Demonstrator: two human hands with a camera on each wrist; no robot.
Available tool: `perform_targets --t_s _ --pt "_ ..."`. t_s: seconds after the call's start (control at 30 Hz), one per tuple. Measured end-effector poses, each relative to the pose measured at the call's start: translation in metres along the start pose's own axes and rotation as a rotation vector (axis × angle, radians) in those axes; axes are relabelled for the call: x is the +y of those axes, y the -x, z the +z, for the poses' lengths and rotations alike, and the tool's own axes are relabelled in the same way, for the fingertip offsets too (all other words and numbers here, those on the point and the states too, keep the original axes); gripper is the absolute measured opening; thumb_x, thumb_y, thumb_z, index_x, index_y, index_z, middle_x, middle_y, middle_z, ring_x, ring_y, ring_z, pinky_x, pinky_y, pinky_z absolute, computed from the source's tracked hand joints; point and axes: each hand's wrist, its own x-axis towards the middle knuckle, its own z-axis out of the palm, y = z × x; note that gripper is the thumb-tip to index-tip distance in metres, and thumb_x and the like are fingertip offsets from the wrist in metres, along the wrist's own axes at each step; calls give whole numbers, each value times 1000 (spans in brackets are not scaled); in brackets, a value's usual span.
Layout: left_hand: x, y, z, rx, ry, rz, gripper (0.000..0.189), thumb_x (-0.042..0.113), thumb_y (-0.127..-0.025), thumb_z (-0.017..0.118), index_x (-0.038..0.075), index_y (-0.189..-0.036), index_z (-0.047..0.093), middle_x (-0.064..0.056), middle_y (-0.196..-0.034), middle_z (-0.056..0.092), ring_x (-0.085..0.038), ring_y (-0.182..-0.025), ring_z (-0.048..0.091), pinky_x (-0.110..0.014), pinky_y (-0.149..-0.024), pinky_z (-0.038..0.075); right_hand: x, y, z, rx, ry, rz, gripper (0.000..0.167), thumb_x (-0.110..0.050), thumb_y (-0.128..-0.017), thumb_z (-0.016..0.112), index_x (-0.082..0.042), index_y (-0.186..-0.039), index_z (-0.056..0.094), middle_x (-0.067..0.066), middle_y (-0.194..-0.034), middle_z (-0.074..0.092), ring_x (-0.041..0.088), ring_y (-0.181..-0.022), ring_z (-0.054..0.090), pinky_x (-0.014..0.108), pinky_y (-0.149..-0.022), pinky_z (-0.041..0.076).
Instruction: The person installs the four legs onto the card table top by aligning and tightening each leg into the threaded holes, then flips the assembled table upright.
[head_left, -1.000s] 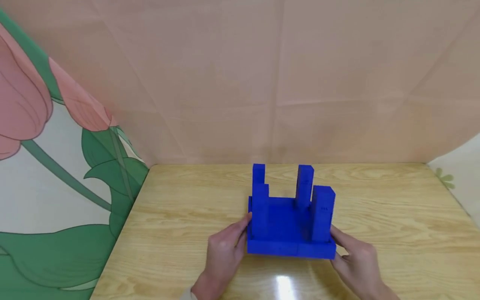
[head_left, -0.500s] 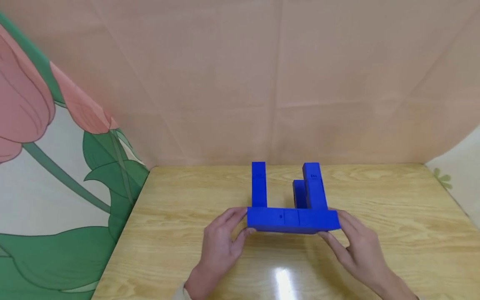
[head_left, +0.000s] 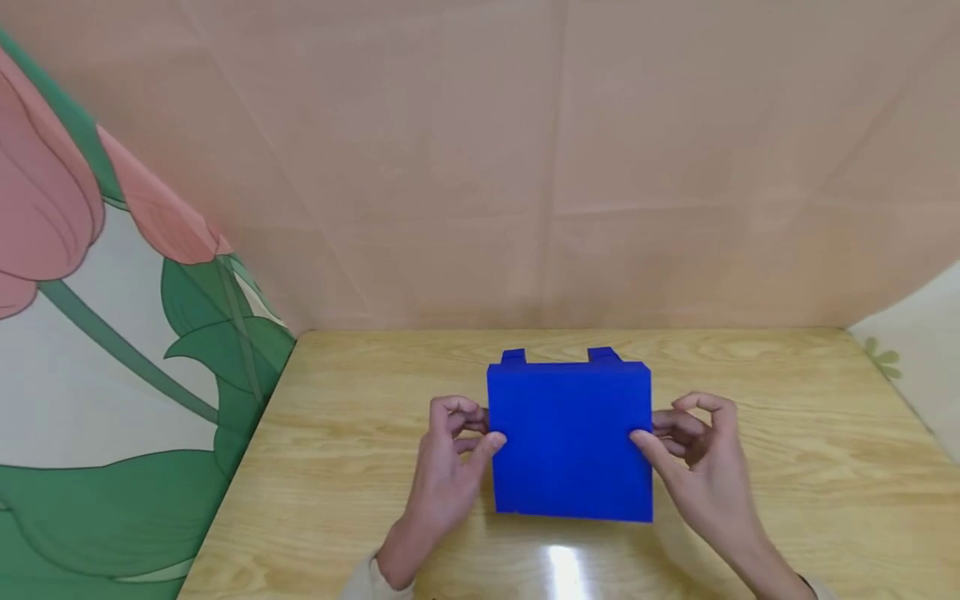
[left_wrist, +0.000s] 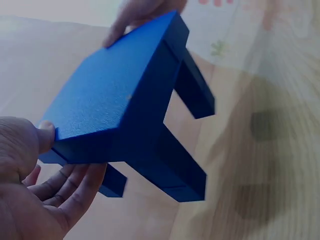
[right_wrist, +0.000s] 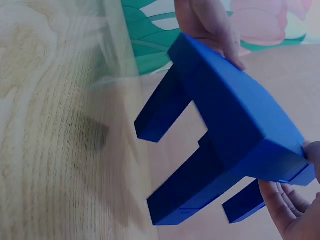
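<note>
A small blue four-legged toy table (head_left: 570, 442) hangs between both hands, its smooth flat top facing the head camera. My left hand (head_left: 446, 467) pinches its left edge, thumb on the top face and fingers behind. My right hand (head_left: 705, 467) pinches the right edge the same way, its index finger raised and bent. Two leg ends (head_left: 603, 355) peek past the far edge in the head view; the others are hidden there. In the left wrist view a near leg (left_wrist: 175, 170) points away from the top, over the wooden surface. The right wrist view shows another leg (right_wrist: 185, 190).
A light wood-grain tabletop (head_left: 337, 400) spreads beneath the hands, with a bright reflection near its front. Behind it hangs a plain pinkish cloth (head_left: 450, 167). A cloth with tulips and leaves (head_left: 90, 367) borders the left side.
The toy table has been turned over: its legs stood upward with the inside showing, then tipped away, and now the flat top faces up. Both hands keep hold, thumbs now on the top face.
</note>
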Motion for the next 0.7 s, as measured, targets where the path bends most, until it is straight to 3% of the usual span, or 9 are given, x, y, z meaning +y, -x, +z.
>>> perform_targets --t_s 0.1,0.2,0.37,0.47,0.6,0.7 --pt "0 -6 0 19 33 -15 35 18 -108 75 3 -118 45 -15 -116 75 -25 -107 74 -31 -87 67 1 -6 2 24 -63 50 48 30 -88 71 2 -116 45 -1 -94 80 6 -80 77 15 -70 63" --pt "-2 -12 0 24 59 -59 37 21 -108 77 5 -112 44 -15 -115 77 -24 -106 74 -29 -83 67 3 -12 3 31 -37 124 38 22 -94 72 5 -107 41 -3 -89 80 4 -73 73 12 -62 56" --pt "-7 -22 4 61 99 -159 41 22 -104 80 9 -106 41 -15 -111 80 -19 -96 76 -27 -74 66 9 -23 3 16 4 309 37 1 -103 75 1 -103 38 -9 -82 77 1 -64 61 17 -52 43" --pt "-11 -26 7 103 122 -185 44 19 -102 82 10 -103 40 -17 -106 81 -16 -86 77 -32 -70 68 13 -27 3 3 12 386 38 -8 -106 75 -1 -104 38 -10 -81 75 1 -62 58 18 -52 44" --pt "-16 -29 11 130 162 -213 48 16 -100 84 11 -100 37 -19 -102 82 -15 -78 76 -38 -67 69 16 -30 4 3 43 422 39 -14 -107 75 0 -105 39 -11 -80 71 2 -62 56 18 -53 48" --pt "-18 -31 12 132 187 -227 50 15 -100 84 12 -99 35 -19 -98 81 -15 -73 74 -34 -64 67 19 -31 5 3 58 430 39 -16 -108 75 0 -105 40 -11 -79 70 3 -62 56 18 -53 48"
